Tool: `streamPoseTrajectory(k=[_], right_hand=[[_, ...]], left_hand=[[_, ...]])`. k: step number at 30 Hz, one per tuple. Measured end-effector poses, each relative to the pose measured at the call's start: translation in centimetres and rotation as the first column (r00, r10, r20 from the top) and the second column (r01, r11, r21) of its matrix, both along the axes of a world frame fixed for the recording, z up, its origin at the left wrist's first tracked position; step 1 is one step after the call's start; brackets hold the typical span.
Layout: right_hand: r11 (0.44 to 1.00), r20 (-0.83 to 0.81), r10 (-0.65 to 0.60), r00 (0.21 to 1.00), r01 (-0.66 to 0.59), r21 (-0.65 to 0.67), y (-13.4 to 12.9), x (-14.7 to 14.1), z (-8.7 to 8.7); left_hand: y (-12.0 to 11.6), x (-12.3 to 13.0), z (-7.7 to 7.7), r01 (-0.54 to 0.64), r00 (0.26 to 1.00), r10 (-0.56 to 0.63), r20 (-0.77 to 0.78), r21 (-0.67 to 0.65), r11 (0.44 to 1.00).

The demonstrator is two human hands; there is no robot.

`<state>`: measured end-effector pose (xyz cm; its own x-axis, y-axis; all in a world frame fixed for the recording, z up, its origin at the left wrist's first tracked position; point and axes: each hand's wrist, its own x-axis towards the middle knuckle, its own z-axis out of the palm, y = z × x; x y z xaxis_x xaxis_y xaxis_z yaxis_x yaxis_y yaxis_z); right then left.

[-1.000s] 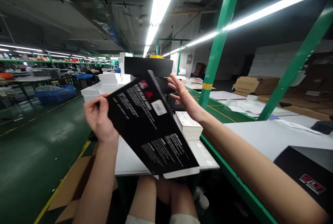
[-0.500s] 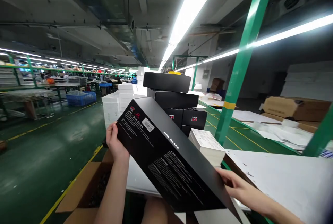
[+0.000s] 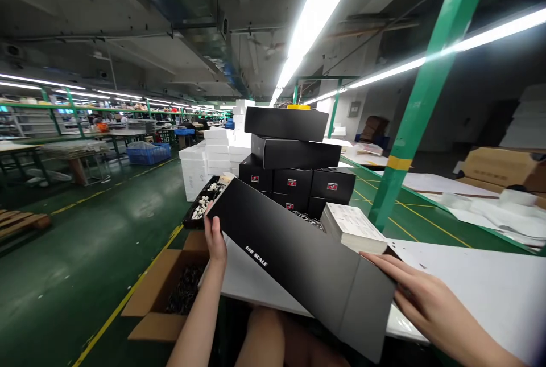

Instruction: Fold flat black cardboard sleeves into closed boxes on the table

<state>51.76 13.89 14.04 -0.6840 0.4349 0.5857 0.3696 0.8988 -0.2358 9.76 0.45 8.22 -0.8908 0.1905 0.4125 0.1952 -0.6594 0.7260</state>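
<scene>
Carton: open cardboard carton (image 3: 157, 293) of dark parts on the floor, left of the counter (image 3: 478, 281).
Tray: black tray (image 3: 202, 205) of small white pieces, touching the far end of the box.
Left hand: left hand (image 3: 214, 243) grips the box's long edge.
Box: black box (image 3: 298, 262) marked "1:18 SCALE", held tilted above the counter.
Stack: black boxes (image 3: 296, 153) piled beyond it, beside a block of printed cards (image 3: 352, 227).
Right hand: right hand (image 3: 435, 304) holds the box's near end, fingers spread.

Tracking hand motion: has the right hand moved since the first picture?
Yes: the right hand went down and right, from above the printed card stack to beside it.
</scene>
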Motion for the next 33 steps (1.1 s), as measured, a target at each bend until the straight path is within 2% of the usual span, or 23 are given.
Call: streamPoseTrajectory(k=[5, 11, 14, 16, 18, 20, 22, 24, 26, 29, 31, 33], right_hand=[[0.990, 0.107, 0.124, 0.987, -0.131, 0.061, 2.0, 0.4, -0.4], [0.987, 0.091, 0.125, 0.988, -0.133, 0.088, 1.1, -0.7, -0.6], [0.979, 0.056, 0.069, 0.996, -0.079, 0.190, 0.2, -1.3, -0.2], [0.944, 0.037, 0.015, 0.999, -0.026, 0.328, -0.5, -1.7, 0.0], [0.874, 0.071, -0.011, 0.997, -0.025, 0.485, -1.2, -2.0, -0.2], [0.792, 0.109, -0.015, 0.994, -0.055, 0.608, -1.7, -2.1, -1.3], [0.751, 0.145, -0.027, 0.989, -0.076, 0.656, -2.0, -2.0, -3.0], [0.774, 0.213, -0.063, 0.975, -0.087, 0.627, -2.0, -1.6, -4.5], [0.809, 0.277, -0.094, 0.956, -0.089, 0.581, -2.1, -0.8, -5.0], [0.841, 0.298, -0.101, 0.949, -0.079, 0.536, -3.5, 0.9, -3.4], [0.872, 0.299, -0.095, 0.949, -0.066, 0.485, -5.6, 2.2, -1.7], [0.914, 0.300, -0.066, 0.952, -0.063, 0.400, -8.4, 3.1, -0.9]], left_hand=[[0.0, 0.9, 0.4, -0.113, 0.985, 0.111, 0.131, 0.010, 0.994], [0.2, 0.5, 0.9, -0.130, 0.972, 0.127, 0.199, 0.005, 0.991], [0.2, -0.6, 0.6, -0.079, 0.982, 0.079, 0.169, -0.008, 0.997], [-0.2, -1.5, -0.2, -0.044, 0.987, 0.051, 0.154, -0.051, 0.998], [-0.9, -2.3, -1.5, -0.044, 0.988, 0.062, 0.143, -0.123, 0.991], [-1.9, -2.5, -3.3, -0.068, 0.988, 0.097, 0.122, -0.225, 0.972], [-3.3, -2.3, -5.3, -0.072, 0.991, 0.104, 0.084, -0.322, 0.944], [-4.6, -2.0, -6.8, -0.079, 0.993, 0.105, 0.046, -0.390, 0.918], [-5.7, -1.8, -7.5, -0.109, 0.992, 0.124, 0.007, -0.432, 0.895], [-6.7, -1.5, -7.0, -0.181, 0.983, 0.174, -0.060, -0.476, 0.861], [-7.1, -0.5, -6.5, -0.335, 0.936, 0.233, -0.262, -0.468, 0.818], [-7.3, 1.8, -6.6, -0.491, 0.802, 0.247, -0.544, -0.363, 0.792]])
